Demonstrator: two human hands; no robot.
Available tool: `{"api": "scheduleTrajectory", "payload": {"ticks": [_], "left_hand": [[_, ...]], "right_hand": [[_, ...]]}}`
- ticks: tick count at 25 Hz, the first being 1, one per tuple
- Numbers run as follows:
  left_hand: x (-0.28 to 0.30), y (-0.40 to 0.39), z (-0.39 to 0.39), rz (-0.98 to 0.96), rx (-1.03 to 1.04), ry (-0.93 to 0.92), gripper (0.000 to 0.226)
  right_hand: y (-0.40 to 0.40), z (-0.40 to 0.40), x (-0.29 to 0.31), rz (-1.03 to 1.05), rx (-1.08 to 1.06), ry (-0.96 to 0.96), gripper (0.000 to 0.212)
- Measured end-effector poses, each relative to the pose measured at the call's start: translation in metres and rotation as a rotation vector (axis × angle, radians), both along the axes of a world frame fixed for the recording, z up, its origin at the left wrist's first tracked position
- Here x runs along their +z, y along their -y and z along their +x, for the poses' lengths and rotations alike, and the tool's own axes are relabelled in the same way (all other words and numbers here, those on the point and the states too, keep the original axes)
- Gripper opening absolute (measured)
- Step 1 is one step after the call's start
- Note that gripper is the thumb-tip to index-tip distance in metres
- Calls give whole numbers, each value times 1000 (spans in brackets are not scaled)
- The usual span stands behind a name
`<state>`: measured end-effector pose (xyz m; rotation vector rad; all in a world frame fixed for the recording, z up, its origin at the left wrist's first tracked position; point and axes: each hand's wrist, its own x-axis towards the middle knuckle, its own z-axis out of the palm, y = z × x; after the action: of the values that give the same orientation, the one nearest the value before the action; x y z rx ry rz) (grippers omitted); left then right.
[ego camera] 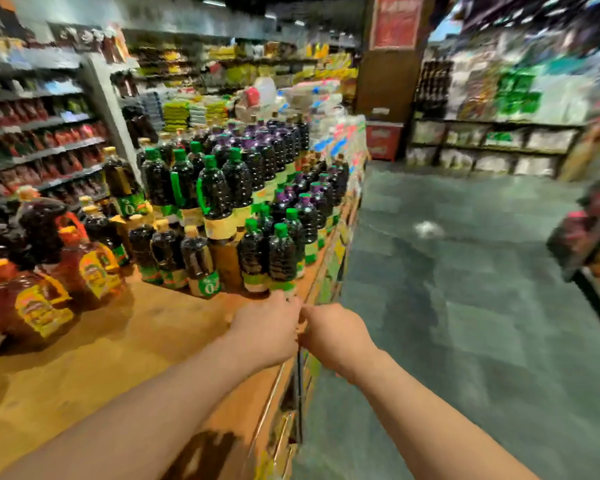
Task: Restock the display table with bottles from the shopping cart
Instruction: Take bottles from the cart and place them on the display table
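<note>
Bare tabletop (118,341) stretches along its near right edge, with open aisle floor (465,306) beyond. Both arms reach forward; left grip (265,329) and right grip (335,332) meet at that edge beside the front green-capped bottles (281,258), blurred, closure unclear.

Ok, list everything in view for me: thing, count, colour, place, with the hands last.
display table: one, orange-brown wood, lower left, its edge along the aisle.
green-capped bottles: many, too blurred to count, dark liquid, centre of the table, smaller ones at the front near the edge.
purple-capped bottles: many, dark, behind the green-capped ones.
handled jugs: several, amber with yellow labels, table's left end.
wall shelves: several tiers, red packets, far left.
floor: grey-green, right half.
shopping cart: not in view.
left hand: at the table edge, just before the front bottles; grip unclear.
right hand: beside the left hand, fingers hidden.
</note>
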<state>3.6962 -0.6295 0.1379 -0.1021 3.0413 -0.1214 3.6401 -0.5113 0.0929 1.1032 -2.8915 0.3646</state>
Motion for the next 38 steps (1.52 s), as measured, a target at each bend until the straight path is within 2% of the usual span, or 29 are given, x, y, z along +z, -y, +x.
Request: {"api": "scheduleTrajectory", "payload": {"ticks": [10,16,21,25,30,35,38], "left_hand": [[-18,-287,3,-16,-625,-35,41],[-38,-474,60,33,-971,32,41],[-48,-583,104,13,-1162,35,47],[-72,-638,121,-55,-1280,108,46],[-114,-682,128,-178,-1432,228,46],[-144,-719,119,-250,-1608,294,49],[-167,-740,107,-318,-1768,364,58]], "right_hand": [[-299,82,-9,31,-572,22,32],[-473,181,-19,69,-903,61,31],[-572,252,-31,45,-1183,120,25],[-626,305,-53,12,-1397,207,24],[-657,353,-75,-14,-1598,322,28],[-661,361,-108,2,-1764,362,27],[-649,351,-134,-49,-1884,392,34]]}}
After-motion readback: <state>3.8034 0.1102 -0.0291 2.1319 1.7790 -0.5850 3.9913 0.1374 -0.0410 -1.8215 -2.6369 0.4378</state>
